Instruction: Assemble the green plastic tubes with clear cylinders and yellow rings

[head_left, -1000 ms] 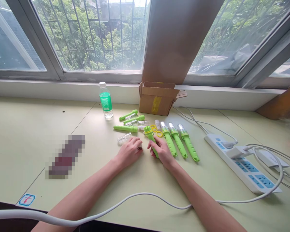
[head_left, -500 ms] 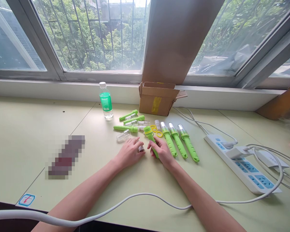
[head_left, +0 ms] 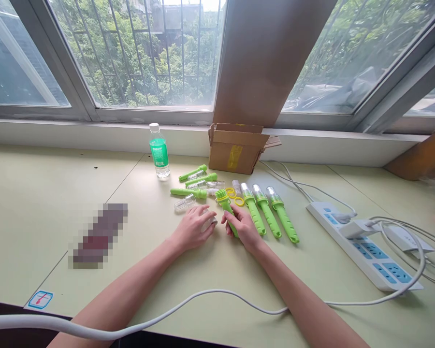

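Observation:
My right hand (head_left: 242, 227) is closed round a green flashlight-shaped handle (head_left: 223, 199). Its threaded open end points up and away, with a yellow ring round the neck. To its left, my left hand (head_left: 195, 226) is closed on a small whitish, see-through piece (head_left: 210, 222), mostly hidden by the fingers. Just beyond that hand a clear ribbed cap (head_left: 185, 203) lies on the table. Several loose yellow rings (head_left: 239, 201) and a small clear insert (head_left: 236, 186) lie past my right hand. Green sticks with clear caps (head_left: 283, 217) lie side by side on the right.
Uncapped green handles (head_left: 188, 193) and clear caps lie farther back. Behind them stand a cardboard box (head_left: 235, 152) and a water bottle (head_left: 159, 152). A power strip (head_left: 362, 246) with cables lies right. A white cable (head_left: 217, 291) crosses in front, over my forearms. A blurred patch (head_left: 99, 237) covers something left.
In my left hand the small whitish piece has turned, and more of its pale side shows. The fingers have shifted slightly. My right hand and the green handle stay where they were.

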Available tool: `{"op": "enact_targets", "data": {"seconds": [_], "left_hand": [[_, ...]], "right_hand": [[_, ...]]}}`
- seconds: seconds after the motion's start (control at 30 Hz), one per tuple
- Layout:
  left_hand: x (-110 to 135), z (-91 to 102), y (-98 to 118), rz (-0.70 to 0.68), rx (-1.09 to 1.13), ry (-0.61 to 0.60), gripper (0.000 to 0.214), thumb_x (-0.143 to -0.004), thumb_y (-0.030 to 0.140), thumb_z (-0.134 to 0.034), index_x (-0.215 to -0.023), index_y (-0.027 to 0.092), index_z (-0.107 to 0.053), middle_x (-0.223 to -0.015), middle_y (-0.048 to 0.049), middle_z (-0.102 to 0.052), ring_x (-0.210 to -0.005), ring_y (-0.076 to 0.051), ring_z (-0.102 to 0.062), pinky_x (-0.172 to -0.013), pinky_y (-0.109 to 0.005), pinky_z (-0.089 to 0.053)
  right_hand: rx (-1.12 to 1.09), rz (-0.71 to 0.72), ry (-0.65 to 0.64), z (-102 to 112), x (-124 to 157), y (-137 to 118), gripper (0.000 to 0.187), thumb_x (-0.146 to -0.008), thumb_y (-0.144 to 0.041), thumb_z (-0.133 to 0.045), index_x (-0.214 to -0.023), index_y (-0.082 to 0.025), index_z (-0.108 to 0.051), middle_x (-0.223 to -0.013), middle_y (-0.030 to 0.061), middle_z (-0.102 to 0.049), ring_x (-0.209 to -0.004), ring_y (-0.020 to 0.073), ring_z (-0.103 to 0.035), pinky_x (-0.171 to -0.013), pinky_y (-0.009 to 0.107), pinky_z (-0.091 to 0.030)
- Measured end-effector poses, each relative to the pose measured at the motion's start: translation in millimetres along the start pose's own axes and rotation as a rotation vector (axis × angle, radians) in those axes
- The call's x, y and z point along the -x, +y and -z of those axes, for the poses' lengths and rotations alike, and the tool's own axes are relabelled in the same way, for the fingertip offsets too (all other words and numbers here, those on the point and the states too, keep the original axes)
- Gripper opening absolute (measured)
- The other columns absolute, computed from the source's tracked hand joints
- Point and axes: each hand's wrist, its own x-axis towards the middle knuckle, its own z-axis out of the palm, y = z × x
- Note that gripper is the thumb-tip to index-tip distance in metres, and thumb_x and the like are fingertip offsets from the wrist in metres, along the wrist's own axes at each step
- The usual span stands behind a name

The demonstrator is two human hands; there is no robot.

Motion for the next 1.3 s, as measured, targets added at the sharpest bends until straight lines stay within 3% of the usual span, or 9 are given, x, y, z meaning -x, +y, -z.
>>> {"op": "enact_targets", "data": {"seconds": [0.37,0.73,1.3], "left_hand": [[-2.4,-2.1,-3.0,0.028,0.043,0.240,0.020,-0.083,0.032,-0.056,-0.101,0.022,-0.058,-0.114,-0.0095,-0.058,-0.106,-0.023,-0.058,-0.088,-0.040,-0.051],[-3.0,2.1,-4.6,0.090,0.109,0.425,0.020,-0.083,0.029,-0.058,-0.100,0.021,-0.053,-0.115,-0.0098,-0.055,-0.105,-0.022,-0.057,-0.087,-0.037,-0.051],[-2.5,8.1,-6.2,0.114,0.099,0.605,0.021,-0.083,0.022,-0.059,-0.103,0.021,-0.051,-0.123,-0.0116,-0.049,-0.121,-0.026,-0.047,-0.096,-0.045,-0.045]], "right_hand": [[0.031,0.001,-0.005,0.0,0.0,0.9,0.026,-0.083,-0.045,-0.055,-0.082,-0.019,-0.053,-0.074,0.0010,-0.059,-0.044,0.0098,-0.051,-0.038,0.022,-0.040],[0.105,0.017,-0.086,1.1,0.5,-0.1,0.030,-0.080,-0.040,-0.060,-0.102,-0.020,-0.062,-0.068,-0.0011,-0.057,-0.043,0.0099,-0.046,-0.040,0.024,-0.038],[0.293,0.069,-0.115,0.5,2.9,-0.8,0.032,-0.080,-0.033,-0.058,-0.109,-0.023,-0.067,-0.069,-0.0010,-0.056,-0.049,0.0106,-0.045,-0.046,0.024,-0.040]]}}
